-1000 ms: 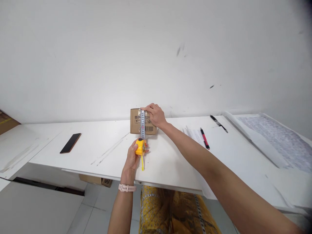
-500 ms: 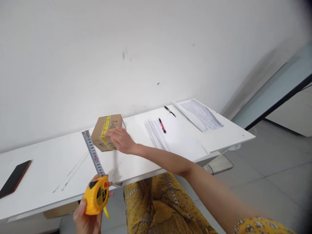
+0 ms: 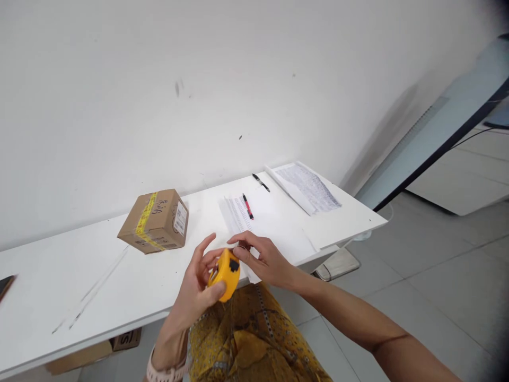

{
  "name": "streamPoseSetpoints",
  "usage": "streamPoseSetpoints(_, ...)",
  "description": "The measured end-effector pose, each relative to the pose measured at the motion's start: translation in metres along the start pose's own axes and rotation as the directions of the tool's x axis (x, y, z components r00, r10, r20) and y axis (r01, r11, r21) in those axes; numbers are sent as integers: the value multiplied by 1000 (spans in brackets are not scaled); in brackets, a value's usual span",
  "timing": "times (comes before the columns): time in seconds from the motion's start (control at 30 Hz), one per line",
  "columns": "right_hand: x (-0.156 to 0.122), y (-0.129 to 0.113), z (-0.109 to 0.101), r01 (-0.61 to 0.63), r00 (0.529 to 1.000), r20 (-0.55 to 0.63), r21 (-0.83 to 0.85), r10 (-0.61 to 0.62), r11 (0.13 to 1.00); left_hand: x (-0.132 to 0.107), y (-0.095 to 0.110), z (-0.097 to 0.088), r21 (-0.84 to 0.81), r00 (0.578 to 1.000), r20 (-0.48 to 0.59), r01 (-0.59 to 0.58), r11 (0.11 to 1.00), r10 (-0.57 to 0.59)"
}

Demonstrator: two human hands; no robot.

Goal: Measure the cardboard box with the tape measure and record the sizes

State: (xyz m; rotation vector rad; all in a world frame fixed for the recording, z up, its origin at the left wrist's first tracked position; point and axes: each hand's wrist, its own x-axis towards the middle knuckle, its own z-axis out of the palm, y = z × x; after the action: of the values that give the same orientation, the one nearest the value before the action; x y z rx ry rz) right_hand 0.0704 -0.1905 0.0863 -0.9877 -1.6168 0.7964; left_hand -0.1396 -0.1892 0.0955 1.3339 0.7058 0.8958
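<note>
A yellow tape measure [image 3: 225, 276] is held in my left hand [image 3: 194, 286], its thumb pressed on the case and its index finger raised. It is just over the front edge of the desk. At the mouth of the case, the fingers of my right hand [image 3: 264, 260] are closed in a pinch at the end of the tape; most of the pinched part is hidden. To the left of my hands stands a brown cardboard box [image 3: 157, 222] with yellow tape, handwriting and a white label.
On the white desk [image 3: 59, 276] lie printed sheets [image 3: 286, 231], a red pen [image 3: 248, 207], a black pen [image 3: 261, 182] and more paper [image 3: 306, 185] at the right. A dark phone [image 3: 5, 286] is cut off at the left. Beneath the desk is another carton [image 3: 126, 338].
The long blade that lay beside the box is now drawn in. My left hand has brought the tape measure up and rightward; my right hand has left the box and come to it.
</note>
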Motion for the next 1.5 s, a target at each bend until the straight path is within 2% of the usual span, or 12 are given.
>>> streamPoseSetpoints(0.1,13,18,-28,-12,987,-163,-150,-13,989,53,7,11,22,996,79,-41,999,39)
streamPoseSetpoints(0.2,55,53,-63,-237,922,-366,-283,123,929,113,2,20,-8,996,14,-88,996,88)
streamPoseSetpoints(0.33,114,110,-80,-515,856,-339,-500,390,697,178,-28,22,2,987,-153,-44,999,44)
streamPoseSetpoints(0.4,131,132,-74,-524,847,-291,-599,445,605,191,-47,15,105,980,-195,-25,994,45)
streamPoseSetpoints(0.53,138,158,-61,-319,924,-79,-697,373,642,181,-75,-5,364,987,-125,-49,930,101)
streamPoseSetpoints(0.6,136,164,-65,-299,936,-29,-595,352,746,172,-83,-12,451,987,-51,-110,886,149)
streamPoseSetpoints(0.7,131,168,-80,-360,933,-21,-63,359,931,165,-86,-16,540,985,34,-162,826,170)
streamPoseSetpoints(0.77,128,168,-90,-320,939,-34,275,342,907,165,-87,-18,582,988,58,-147,800,140)
streamPoseSetpoints(0.83,125,169,-93,-260,944,-86,394,317,881,166,-87,-21,603,992,82,-126,788,96)
streamPoseSetpoints(0.97,120,170,-80,-254,910,-242,320,338,913,168,-85,-30,589,989,148,-97,803,11)
streamPoseSetpoints(1.23,113,170,-55,-357,907,-155,208,391,911,170,-81,-39,563,972,227,-82,822,-59)
streamPoseSetpoints(1.5,105,171,-51,-355,891,-266,103,369,929,171,-86,-44,580,972,231,-95,809,-51)
